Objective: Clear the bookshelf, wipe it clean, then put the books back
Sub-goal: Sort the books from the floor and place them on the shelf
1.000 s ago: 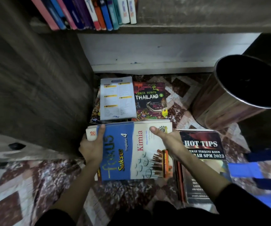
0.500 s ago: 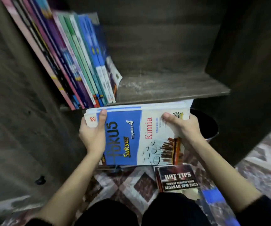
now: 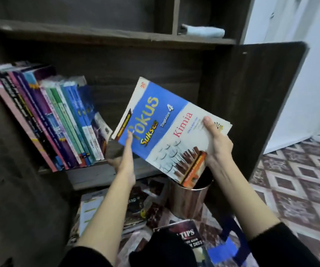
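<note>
Book stack [image 3: 167,130] raised, tilted (bin [image 3: 190,201] below); leaning books [image 3: 59,120] beside.

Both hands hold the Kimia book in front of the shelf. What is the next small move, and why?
Probably turn the Kimia book upright and slide it beside the leaning books: bare shelf board lies right of them.

The left grip [image 3: 125,151] and right grip [image 3: 219,146] hold tilted books [image 3: 167,126].

Row of books [image 3: 45,120] leans on shelf [image 3: 93,175] at L, held stack [image 3: 167,132] just R of it & above bin [image 3: 188,201] on floor [image 3: 299,180], loose books [image 3: 136,207] L of bin, cloth [image 3: 203,31] in upper-R compartment.
</note>
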